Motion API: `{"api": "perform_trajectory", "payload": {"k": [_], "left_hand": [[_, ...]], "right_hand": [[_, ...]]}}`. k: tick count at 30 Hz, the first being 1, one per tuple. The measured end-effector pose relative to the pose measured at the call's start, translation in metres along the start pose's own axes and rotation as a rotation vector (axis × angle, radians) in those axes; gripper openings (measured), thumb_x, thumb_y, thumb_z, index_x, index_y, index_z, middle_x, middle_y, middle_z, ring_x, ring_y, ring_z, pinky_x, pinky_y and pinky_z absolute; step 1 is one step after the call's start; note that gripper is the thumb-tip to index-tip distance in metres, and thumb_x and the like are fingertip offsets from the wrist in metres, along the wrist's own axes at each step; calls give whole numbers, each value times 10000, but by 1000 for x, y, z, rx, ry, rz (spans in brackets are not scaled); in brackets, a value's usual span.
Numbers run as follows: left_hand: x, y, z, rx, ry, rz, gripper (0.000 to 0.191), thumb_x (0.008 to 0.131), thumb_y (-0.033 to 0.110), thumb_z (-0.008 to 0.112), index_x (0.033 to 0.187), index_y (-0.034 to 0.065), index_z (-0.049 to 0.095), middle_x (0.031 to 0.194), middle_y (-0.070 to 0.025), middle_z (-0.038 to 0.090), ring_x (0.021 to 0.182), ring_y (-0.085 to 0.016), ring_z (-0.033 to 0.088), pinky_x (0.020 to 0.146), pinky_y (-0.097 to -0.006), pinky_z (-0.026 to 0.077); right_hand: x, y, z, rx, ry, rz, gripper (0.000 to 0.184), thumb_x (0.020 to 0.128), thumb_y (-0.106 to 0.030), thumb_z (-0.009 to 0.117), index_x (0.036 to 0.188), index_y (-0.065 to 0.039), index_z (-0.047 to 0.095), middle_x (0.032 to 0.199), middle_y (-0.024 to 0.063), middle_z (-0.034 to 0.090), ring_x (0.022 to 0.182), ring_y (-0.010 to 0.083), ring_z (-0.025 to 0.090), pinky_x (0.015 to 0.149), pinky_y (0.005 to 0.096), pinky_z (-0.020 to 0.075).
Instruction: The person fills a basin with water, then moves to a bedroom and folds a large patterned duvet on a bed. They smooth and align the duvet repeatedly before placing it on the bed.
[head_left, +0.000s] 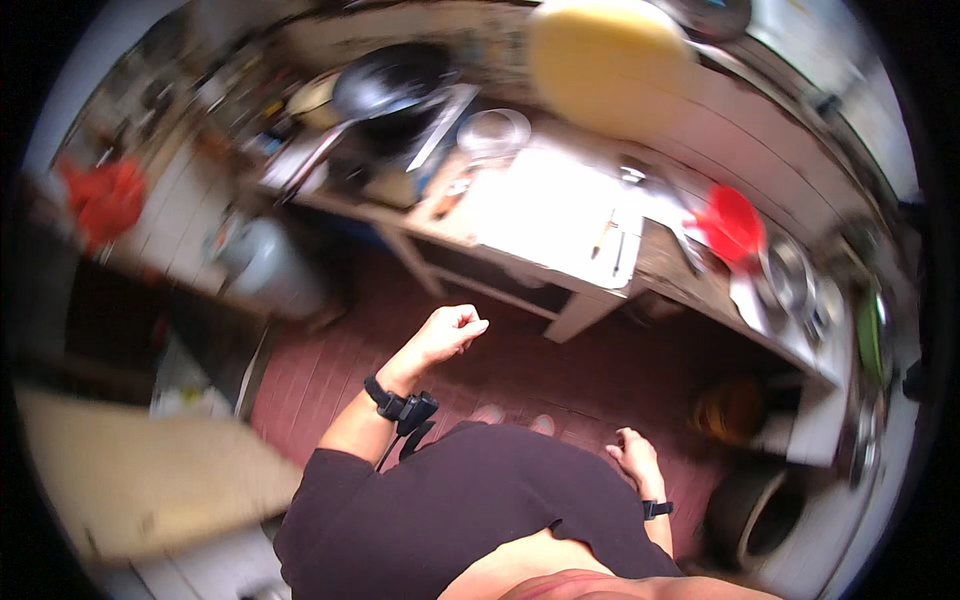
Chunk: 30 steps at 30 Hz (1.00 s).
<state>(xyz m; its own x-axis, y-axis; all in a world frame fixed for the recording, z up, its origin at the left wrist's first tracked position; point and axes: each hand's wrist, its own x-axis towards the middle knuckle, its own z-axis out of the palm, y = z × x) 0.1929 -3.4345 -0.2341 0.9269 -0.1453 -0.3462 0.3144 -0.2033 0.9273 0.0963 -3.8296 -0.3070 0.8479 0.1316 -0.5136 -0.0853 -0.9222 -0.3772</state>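
Observation:
Curled into a fist, my left hand is held over the red tiled floor, in front of the worktable. Nothing shows in its grip, and a black strap with a small device is around that wrist. My right hand hangs low on the right with its fingers loosely bent and thumb apart, touching nothing visible. Before me stands a wooden table with a bright, overexposed white surface. A thin brush-like tool and another slim dark tool lie on its right part.
A long-handled wok and a clear bowl are at the back left. A red dipper and metal pots line the right counter. A grey gas cylinder stands left; a dark round vessel is lower right. Edges are blurred.

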Motion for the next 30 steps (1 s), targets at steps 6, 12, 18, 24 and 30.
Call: {"api": "perform_trajectory", "payload": {"k": [6, 12, 18, 24, 30], "left_hand": [[-148, -56, -70, -17, 591, -111, 377, 806, 307, 547, 521, 84, 441, 490, 25, 446, 449, -45, 409, 426, -194, 345], [-306, -133, -127, -202, 1044, -152, 356, 807, 276, 545, 535, 73, 436, 495, 17, 450, 452, -50, 416, 410, -199, 344], [-456, -210, -165, -511, 1425, -135, 253, 813, 208, 545, 614, 69, 476, 526, 16, 455, 448, -48, 402, 409, -189, 325], [-527, -260, -237, -653, 1727, -83, 263, 818, 199, 532, 598, 66, 474, 510, 0, 449, 434, -69, 393, 407, -209, 310], [-539, -294, -349, -663, 1827, -146, 302, 810, 227, 536, 564, 57, 487, 496, -7, 456, 431, -74, 392, 420, -211, 294]], "right_hand": [[106, -89, -45, -226, 107, -452, 336, 697, -180, 644, 978, -46, 517, 904, 126, 563, 825, 283, 558, 703, 353, 452], [134, -279, 17, -308, -39, -789, 312, 686, -183, 640, 941, -57, 512, 889, 124, 557, 796, 270, 563, 658, 344, 454], [88, -467, 153, -512, -379, -1236, 321, 712, -232, 609, 970, -59, 526, 944, 113, 561, 858, 271, 555, 721, 353, 455], [85, -607, 217, -600, -408, -1327, 314, 716, -236, 609, 967, -61, 539, 919, 101, 576, 830, 271, 566, 699, 338, 463], [145, -762, 282, -756, -358, -1371, 328, 718, -263, 603, 973, -70, 527, 920, 114, 570, 866, 280, 547, 729, 349, 448]]}}
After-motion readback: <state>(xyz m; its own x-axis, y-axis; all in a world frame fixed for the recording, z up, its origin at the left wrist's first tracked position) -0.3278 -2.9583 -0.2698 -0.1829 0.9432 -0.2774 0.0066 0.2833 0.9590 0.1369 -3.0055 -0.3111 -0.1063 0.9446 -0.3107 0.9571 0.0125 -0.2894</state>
